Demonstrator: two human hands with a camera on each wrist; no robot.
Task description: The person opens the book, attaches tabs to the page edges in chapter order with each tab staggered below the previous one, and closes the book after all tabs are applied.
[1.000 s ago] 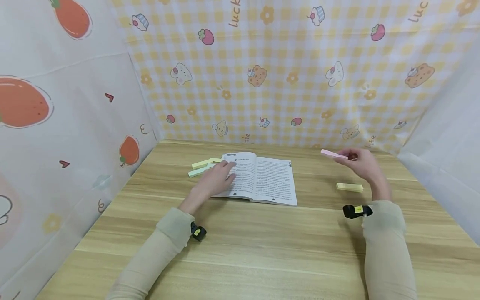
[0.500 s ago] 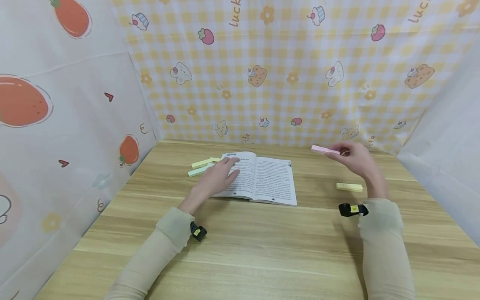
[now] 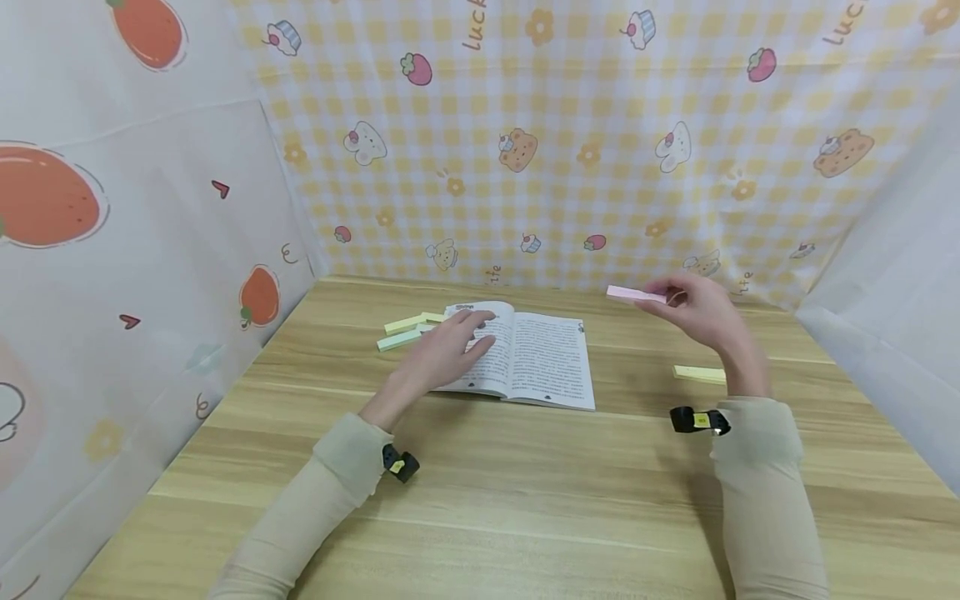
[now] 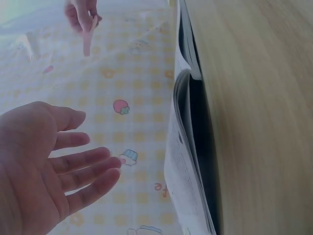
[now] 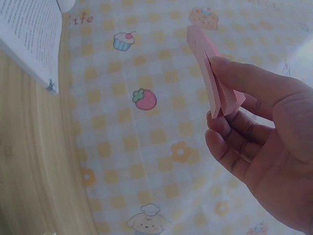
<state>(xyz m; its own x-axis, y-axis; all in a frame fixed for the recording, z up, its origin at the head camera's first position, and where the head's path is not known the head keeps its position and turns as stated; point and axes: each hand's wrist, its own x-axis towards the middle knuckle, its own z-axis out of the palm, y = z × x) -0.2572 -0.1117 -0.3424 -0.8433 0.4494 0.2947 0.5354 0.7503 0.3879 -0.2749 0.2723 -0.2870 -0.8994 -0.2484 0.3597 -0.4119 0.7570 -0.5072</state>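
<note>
Pink strip pad: it was up in the air to the right of the open book (image 3: 547,358), clear of the wooden table (image 3: 525,500); its leaves were parted at the end nearest the palm.
Right hand (image 3: 701,312): thumb and fingers pinched the pink strip pad (image 3: 628,293), leaving its far end free and pointed toward the book.
Left hand (image 3: 442,350): its fingers were spread and held nothing; it seemed to hover over the left page, though the head view alone could not settle the gap.
Loose strips: a yellow strip (image 3: 405,324) and a green strip (image 3: 399,340) lay left of the book; a yellow pad (image 3: 699,374) lay near the right wrist.
Step in hand: carrying the pink pad, by my judgement.
Next move: it probably called for a steady pinch, so the parted leaves stayed together, and a lowering onto a chosen spot.
</note>
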